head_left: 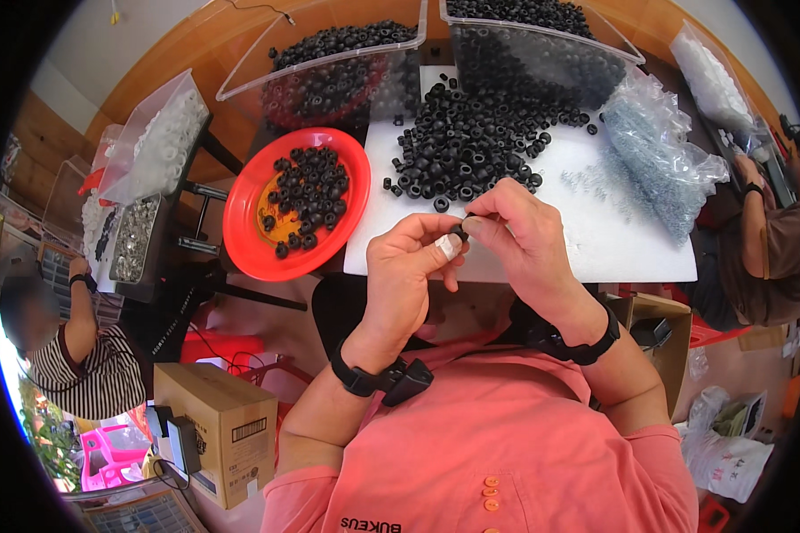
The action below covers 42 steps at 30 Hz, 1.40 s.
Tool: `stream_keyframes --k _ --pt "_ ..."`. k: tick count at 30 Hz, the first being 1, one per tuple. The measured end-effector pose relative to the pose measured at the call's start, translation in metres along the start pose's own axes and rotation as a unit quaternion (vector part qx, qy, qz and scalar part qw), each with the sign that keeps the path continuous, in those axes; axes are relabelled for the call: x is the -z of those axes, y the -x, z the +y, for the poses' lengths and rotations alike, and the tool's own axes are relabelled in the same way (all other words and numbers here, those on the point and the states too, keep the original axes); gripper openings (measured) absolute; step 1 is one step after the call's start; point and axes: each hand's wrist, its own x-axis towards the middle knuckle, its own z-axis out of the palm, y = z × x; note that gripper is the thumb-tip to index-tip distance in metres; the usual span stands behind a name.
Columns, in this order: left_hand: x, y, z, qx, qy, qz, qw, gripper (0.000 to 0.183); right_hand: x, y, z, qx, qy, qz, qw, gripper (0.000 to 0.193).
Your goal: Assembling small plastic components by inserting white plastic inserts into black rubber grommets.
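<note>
Both hands meet above the near edge of a white board (542,258). My left hand (402,280) is closed, a white wrap round its thumb, and it grips a small black plastic part (459,232). Thumb and fingers of my right hand (526,244) pinch at the same part from the other side. Whether a second, smaller piece sits between the right fingertips is hidden. Just beyond the hands spreads a heap of black plastic parts (462,142), round and barrel-shaped with holes. To the left, a red plate (240,226) holds more black parts.
A clear bag of small metal springs (658,151) lies on the board's right, loose springs (600,182) beside it. Two clear bins (347,93) of black parts stand behind. At left are a tub of white rings (164,133) and a cardboard box (218,426). Other people sit on both sides.
</note>
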Motion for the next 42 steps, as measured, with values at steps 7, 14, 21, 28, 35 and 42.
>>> stream_keyframes --k 7,14,21,28,35,42 --pt "-0.001 -0.001 -0.002 -0.004 0.008 0.01 1.0 0.017 -0.009 0.002 0.0 0.02 -0.001 0.023 1.0 0.014" --pt "-0.001 0.002 -0.002 -0.009 0.02 0.017 1.0 0.014 -0.001 0.005 0.0 0.095 0.05 -0.008 0.994 0.018" --pt "-0.004 0.003 -0.002 0.001 0.002 0.031 1.0 0.013 -0.004 0.004 -0.001 0.172 0.174 0.012 0.97 0.024" --pt "-0.004 0.003 -0.007 -0.016 -0.006 0.041 0.999 0.012 -0.017 0.007 -0.008 0.134 0.189 0.042 0.972 0.024" --pt "-0.009 0.004 -0.002 -0.026 0.005 0.048 0.999 0.013 -0.013 0.013 -0.015 0.101 0.123 0.008 0.987 0.024" --pt "-0.009 0.004 -0.001 -0.029 -0.022 0.035 0.999 0.012 -0.026 0.016 -0.002 0.122 0.178 0.092 0.972 0.027"
